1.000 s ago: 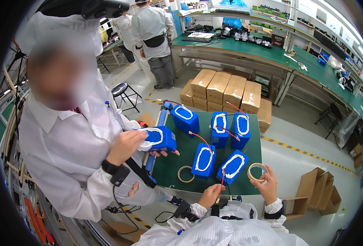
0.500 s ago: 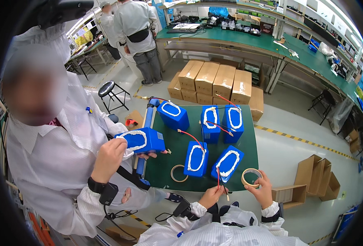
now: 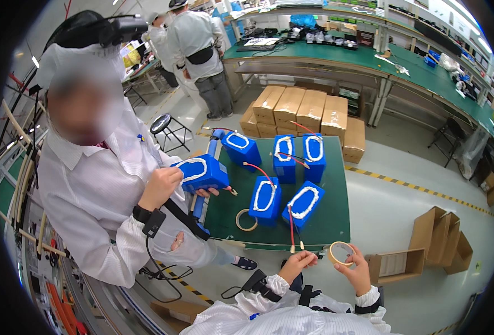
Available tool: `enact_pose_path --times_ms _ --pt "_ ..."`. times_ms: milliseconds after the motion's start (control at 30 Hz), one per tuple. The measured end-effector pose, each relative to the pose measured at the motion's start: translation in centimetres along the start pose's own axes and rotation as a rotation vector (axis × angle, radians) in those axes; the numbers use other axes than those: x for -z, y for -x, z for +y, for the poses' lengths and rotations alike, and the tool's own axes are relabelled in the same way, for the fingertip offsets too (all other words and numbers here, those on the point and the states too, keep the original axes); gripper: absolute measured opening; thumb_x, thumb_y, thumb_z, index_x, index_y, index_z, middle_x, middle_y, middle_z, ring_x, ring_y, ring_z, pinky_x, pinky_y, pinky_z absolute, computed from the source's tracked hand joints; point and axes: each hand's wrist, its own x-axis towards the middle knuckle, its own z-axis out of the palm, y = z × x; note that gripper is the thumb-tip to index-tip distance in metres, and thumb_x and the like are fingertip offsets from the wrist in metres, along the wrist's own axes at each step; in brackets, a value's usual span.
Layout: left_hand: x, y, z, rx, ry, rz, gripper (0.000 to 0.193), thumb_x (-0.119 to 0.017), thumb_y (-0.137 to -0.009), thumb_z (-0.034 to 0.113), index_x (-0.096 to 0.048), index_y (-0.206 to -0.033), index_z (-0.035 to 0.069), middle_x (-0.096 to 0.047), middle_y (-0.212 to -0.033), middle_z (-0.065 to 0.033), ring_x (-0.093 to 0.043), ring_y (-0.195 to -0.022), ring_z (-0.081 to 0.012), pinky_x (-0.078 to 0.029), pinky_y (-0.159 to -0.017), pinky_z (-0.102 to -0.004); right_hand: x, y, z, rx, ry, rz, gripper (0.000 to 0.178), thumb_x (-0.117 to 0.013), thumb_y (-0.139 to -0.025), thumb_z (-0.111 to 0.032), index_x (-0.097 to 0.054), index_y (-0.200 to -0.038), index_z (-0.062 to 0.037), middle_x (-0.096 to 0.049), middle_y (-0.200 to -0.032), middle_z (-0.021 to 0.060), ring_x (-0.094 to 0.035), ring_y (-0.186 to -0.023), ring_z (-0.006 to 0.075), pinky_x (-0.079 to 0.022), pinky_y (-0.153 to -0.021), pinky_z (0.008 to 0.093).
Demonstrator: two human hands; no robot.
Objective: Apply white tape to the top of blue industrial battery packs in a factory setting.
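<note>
My right hand point(image 3: 357, 274) grips a roll of beige tape point(image 3: 341, 254) upright beside the front edge of a green table point(image 3: 325, 223). To its left, my left hand point(image 3: 298, 268) has thumb and fingers pinched together; what lies between them, if anything, is too small to make out. Just beyond that hand, red and black leads with pale connectors point(image 3: 292, 248) hang over the edge from a blue battery pack point(image 3: 304, 205) topped with a white ring of sealant-like material. A similar battery pack point(image 3: 265, 200) stands left of it, and a second tape roll point(image 3: 246, 220) lies nearby.
Several more blue packs point(image 3: 314, 157) stand farther back on the table. At the left, a co-worker point(image 3: 107, 184) holds another pack point(image 3: 205, 174) and touches its white ring. Stacked cartons point(image 3: 308, 109) sit behind the table; opened cartons point(image 3: 395, 265) lie on the floor at right.
My left hand has come away from the leads, which now hang free over the edge. Its fingers have moved closer to the tape roll. The view has shifted slightly.
</note>
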Motion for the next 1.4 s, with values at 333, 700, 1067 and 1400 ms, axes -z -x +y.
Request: enact_pose_path --times_ms 333,700,1067,1400 --pt "-5.2 3.1 -2.9 0.138 0.002 -0.087 0.019 -0.055 -0.092 0.025 -0.062 -0.097 0.008 -0.063 -0.088 0.0024 -0.055 -0.081 -0.0058 -0.041 -0.073 -0.0198 2.5 9.5 0.6 -0.163 -0.188 -0.022 0.031 -0.08 -0.066 -0.019 -0.055 -0.065 -0.0008 -0.049 -0.127 0.0234 -0.049 -0.118 0.0316 -0.038 -0.095 0.0363" --pt "-5.5 6.6 -5.4 0.151 -0.05 -0.065 0.019 -0.055 -0.092 0.027 -0.063 -0.097 0.011 -0.062 -0.085 0.0036 -0.051 -0.077 -0.0045 -0.039 -0.068 -0.0195 3.0 13.8 3.0 -0.168 -0.272 -0.074 0.029 -0.079 -0.067 -0.018 -0.056 -0.068 -0.0008 -0.049 -0.126 0.0275 -0.042 -0.125 0.0317 -0.034 -0.098 0.0369" --pt "-3.8 6.3 -5.0 0.122 -0.093 0.017 0.017 -0.054 -0.091 0.025 -0.062 -0.096 0.011 -0.063 -0.085 0.0023 -0.053 -0.075 -0.0052 -0.04 -0.065 -0.0203 3.4 14.6 3.8 -0.137 -0.406 -0.084 0.023 -0.075 -0.069 -0.011 -0.055 -0.067 -0.0008 -0.049 -0.127 0.0235 -0.044 -0.121 0.0277 -0.034 -0.097 0.0351" --pt "-1.5 6.8 -1.4 -0.025 -0.01 0.178 0.018 -0.055 -0.091 0.026 -0.062 -0.093 0.009 -0.064 -0.083 0.0019 -0.053 -0.072 -0.0051 -0.039 -0.063 -0.0197 5.2 15.2 3.6 -0.249 -0.528 0.041 0.019 -0.075 -0.07 -0.007 -0.058 -0.073 0.0026 -0.047 -0.13 0.0246 -0.042 -0.124 0.0294 -0.035 -0.096 0.0359"
